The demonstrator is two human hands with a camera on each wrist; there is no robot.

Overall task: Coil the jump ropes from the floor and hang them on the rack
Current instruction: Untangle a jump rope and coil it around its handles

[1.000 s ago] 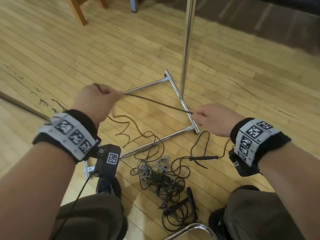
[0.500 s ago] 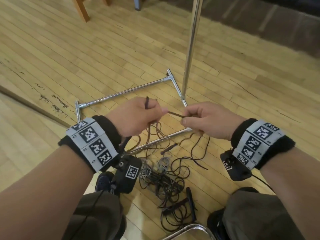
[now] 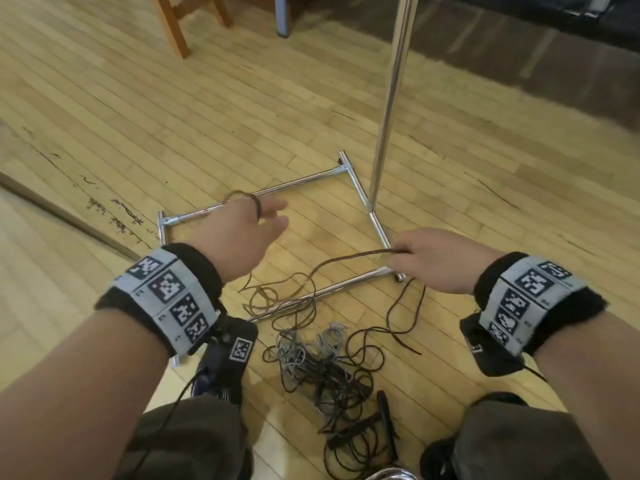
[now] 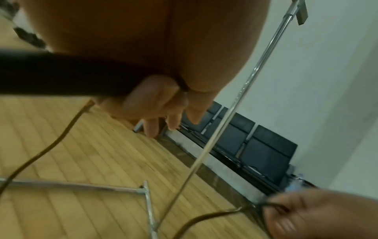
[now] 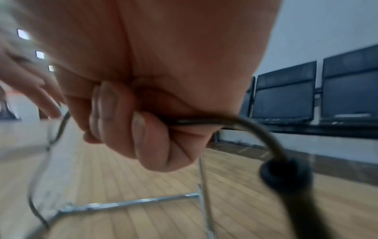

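Note:
A brown jump rope (image 3: 332,263) runs slack between my hands. My left hand (image 3: 273,216) hovers over the rack base with a loop of the rope over its back. In the left wrist view its thumb clamps the black handle (image 4: 61,74) to the palm while the other fingers (image 4: 174,119) stick out. My right hand (image 3: 398,252) pinches the rope near the base's right corner. The right wrist view shows curled fingers (image 5: 141,134) on the rope and another black handle (image 5: 286,176) dangling below. More tangled ropes (image 3: 322,365) lie on the floor between my knees.
The chrome rack has a rectangular floor base (image 3: 301,180) and an upright pole (image 3: 388,98) at its right side. Wooden chair legs (image 3: 173,29) stand at the back left. Dark seats (image 4: 255,145) line the far wall. My knees frame the rope pile.
My hands were close together half a second ago and have drawn apart. The left moved up and left with a rope loop over it; the right slid right along the rope.

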